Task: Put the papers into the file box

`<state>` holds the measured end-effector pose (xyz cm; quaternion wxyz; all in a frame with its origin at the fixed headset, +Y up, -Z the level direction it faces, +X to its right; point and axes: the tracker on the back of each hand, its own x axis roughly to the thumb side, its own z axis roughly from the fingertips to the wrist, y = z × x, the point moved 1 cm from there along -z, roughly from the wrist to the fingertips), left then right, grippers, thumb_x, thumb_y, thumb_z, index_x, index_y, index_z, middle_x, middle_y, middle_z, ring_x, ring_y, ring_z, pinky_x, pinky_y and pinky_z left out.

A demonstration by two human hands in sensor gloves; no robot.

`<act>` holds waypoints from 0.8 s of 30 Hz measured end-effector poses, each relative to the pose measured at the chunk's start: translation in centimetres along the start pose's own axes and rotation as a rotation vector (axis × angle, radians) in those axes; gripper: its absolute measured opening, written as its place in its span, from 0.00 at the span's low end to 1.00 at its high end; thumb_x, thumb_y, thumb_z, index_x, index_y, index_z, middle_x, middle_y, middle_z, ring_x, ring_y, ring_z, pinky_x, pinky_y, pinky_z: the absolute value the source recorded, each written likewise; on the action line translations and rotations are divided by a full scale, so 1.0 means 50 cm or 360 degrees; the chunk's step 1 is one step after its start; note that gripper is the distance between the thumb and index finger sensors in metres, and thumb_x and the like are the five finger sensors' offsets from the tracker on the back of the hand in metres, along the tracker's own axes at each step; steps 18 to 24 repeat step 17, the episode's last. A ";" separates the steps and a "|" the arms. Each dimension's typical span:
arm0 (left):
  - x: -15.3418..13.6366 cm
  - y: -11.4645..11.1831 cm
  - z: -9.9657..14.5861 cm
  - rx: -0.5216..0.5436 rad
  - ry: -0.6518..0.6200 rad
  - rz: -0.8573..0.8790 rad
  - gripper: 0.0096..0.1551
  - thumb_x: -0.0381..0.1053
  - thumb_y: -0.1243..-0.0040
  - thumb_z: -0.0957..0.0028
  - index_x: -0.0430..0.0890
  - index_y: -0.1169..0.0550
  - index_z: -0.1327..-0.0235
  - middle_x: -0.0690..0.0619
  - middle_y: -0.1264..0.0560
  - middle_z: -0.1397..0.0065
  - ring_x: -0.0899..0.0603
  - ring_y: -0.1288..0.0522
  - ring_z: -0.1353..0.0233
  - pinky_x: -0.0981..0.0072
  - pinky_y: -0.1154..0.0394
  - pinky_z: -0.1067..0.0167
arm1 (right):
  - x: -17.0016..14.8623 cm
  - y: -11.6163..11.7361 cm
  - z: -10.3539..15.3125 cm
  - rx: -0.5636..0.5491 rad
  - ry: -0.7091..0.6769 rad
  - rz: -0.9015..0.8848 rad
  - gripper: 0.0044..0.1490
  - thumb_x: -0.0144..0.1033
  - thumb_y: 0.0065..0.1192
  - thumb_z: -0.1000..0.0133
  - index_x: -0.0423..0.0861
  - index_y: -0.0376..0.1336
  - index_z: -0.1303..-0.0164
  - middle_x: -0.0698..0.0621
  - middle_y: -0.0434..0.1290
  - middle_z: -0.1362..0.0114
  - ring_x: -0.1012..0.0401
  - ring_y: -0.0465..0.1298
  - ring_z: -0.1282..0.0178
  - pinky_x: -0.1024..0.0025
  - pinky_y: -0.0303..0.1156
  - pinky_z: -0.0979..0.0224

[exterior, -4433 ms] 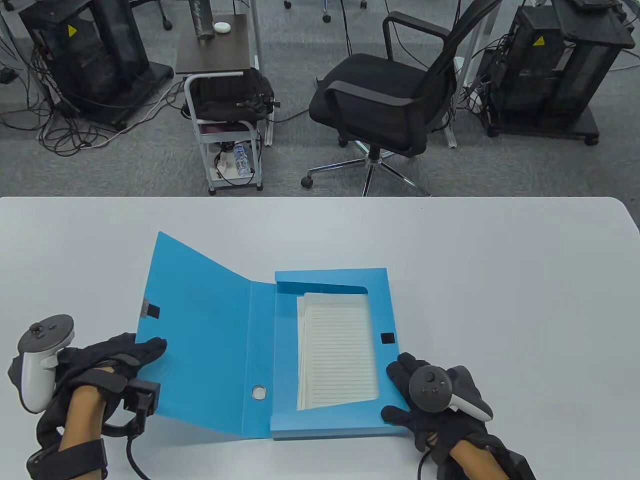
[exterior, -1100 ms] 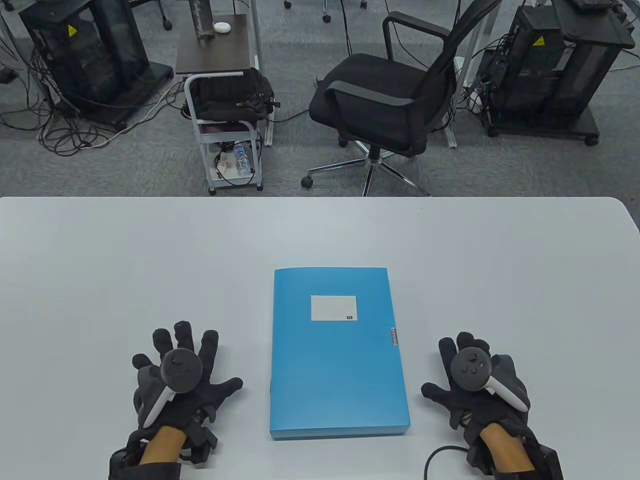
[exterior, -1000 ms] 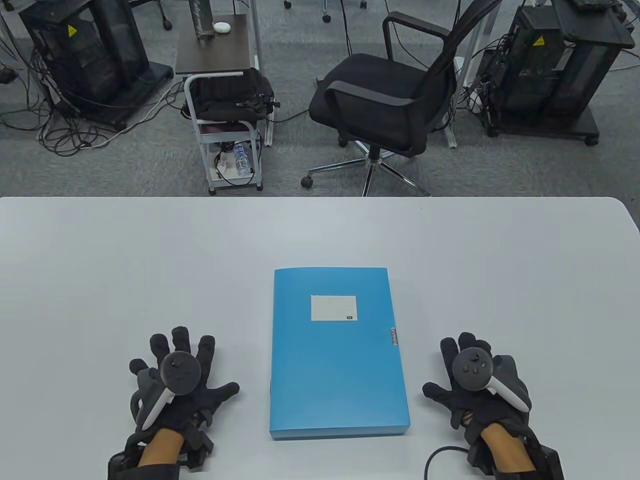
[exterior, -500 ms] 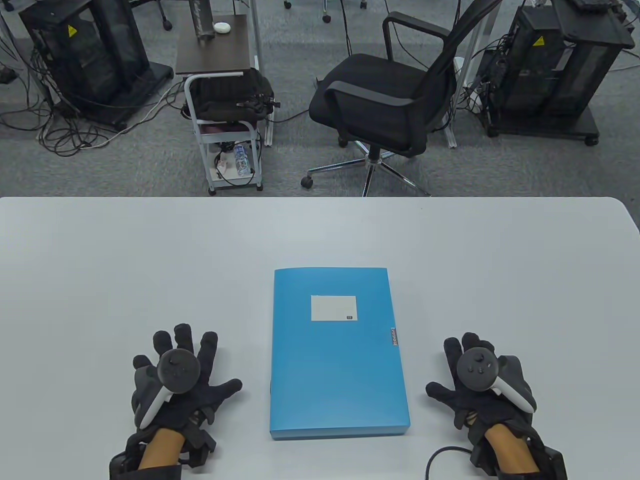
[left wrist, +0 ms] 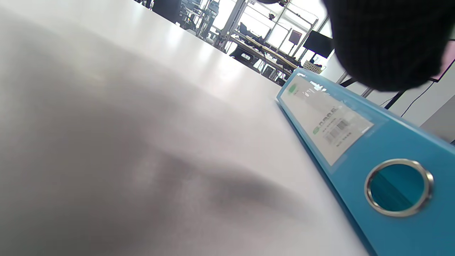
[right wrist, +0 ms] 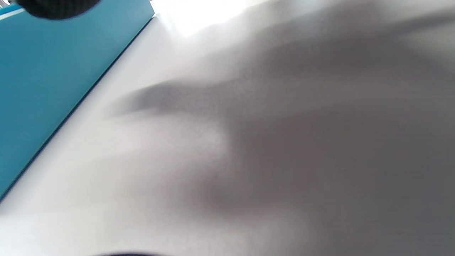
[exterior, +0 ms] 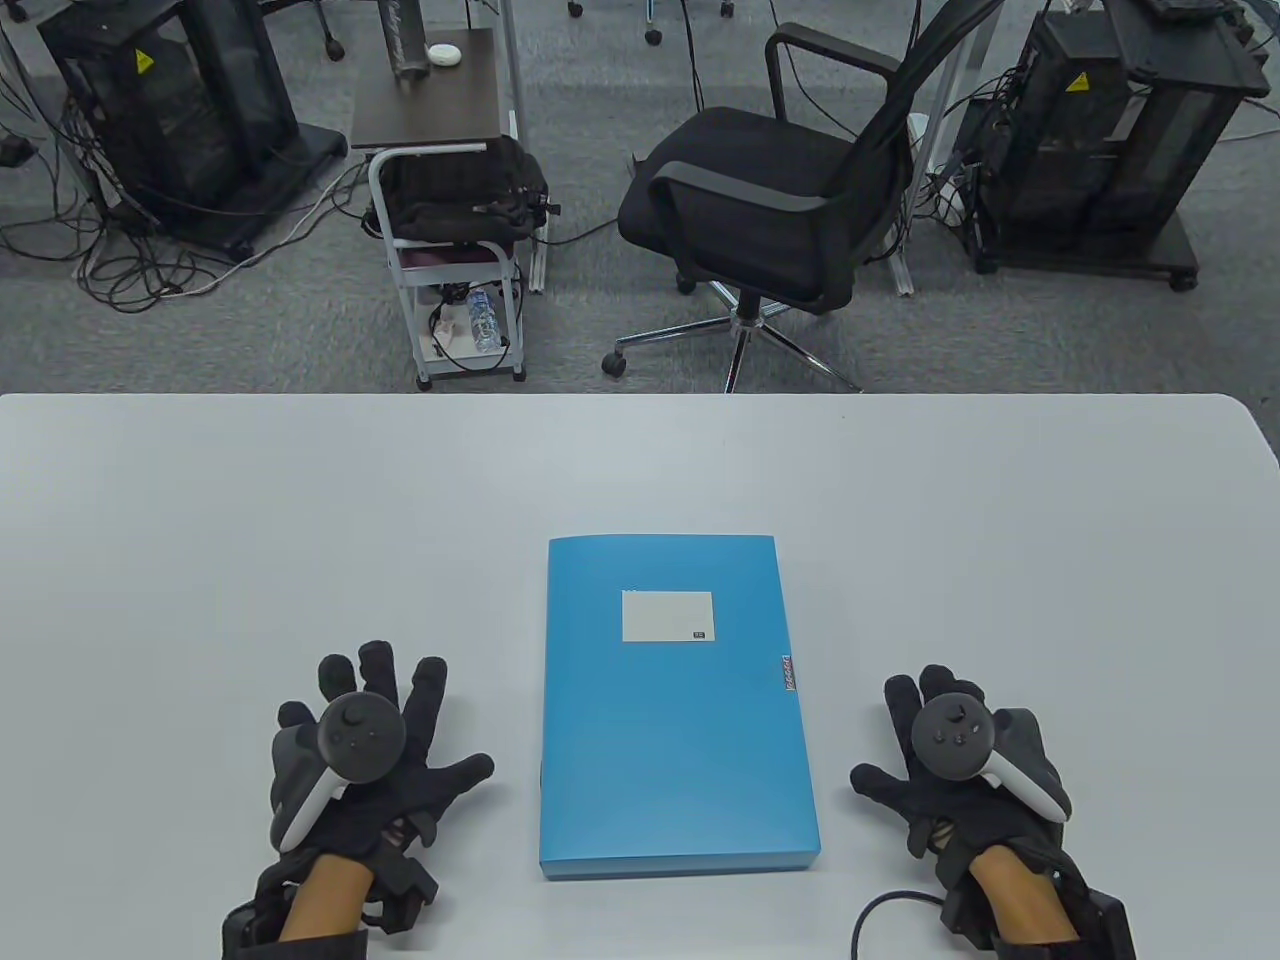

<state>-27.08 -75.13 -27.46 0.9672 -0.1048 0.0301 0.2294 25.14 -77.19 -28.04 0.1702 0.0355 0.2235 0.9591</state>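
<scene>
Now closed file box [exterior: 680,710] lies btwn both hands, left hand [exterior: 375,770] & right hand [exterior: 955,775] flat, fingers spread, holding nothing.

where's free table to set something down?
Bare: the whole far half of the table beyond the file box, plus both outer sides past each hand. Tight: the strips between the box and the left hand and right hand.

Both hands wore black sensor gloves. On the back of the left hand [exterior: 375,770] sat a tracker with a dark round head and a white handle. The right hand [exterior: 950,775] carried the same kind. Black straps wrapped both wrists, and a black cable [exterior: 880,915] curled from the right one.
</scene>
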 end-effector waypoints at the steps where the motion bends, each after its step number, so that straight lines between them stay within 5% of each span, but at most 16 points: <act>1: 0.001 0.000 0.000 0.0003 -0.0006 -0.0008 0.62 0.81 0.43 0.68 0.69 0.56 0.22 0.55 0.77 0.20 0.36 0.83 0.22 0.27 0.85 0.39 | 0.001 0.000 0.000 0.0001 0.0000 0.0001 0.60 0.68 0.42 0.48 0.54 0.17 0.27 0.44 0.10 0.22 0.39 0.17 0.22 0.29 0.18 0.28; 24: 0.003 -0.009 -0.005 -0.0093 0.0016 -0.0022 0.62 0.81 0.43 0.67 0.69 0.56 0.22 0.55 0.77 0.20 0.37 0.83 0.22 0.29 0.86 0.38 | 0.002 -0.001 0.000 0.0004 -0.0025 -0.0001 0.60 0.68 0.42 0.47 0.54 0.17 0.26 0.44 0.11 0.22 0.39 0.18 0.21 0.29 0.19 0.28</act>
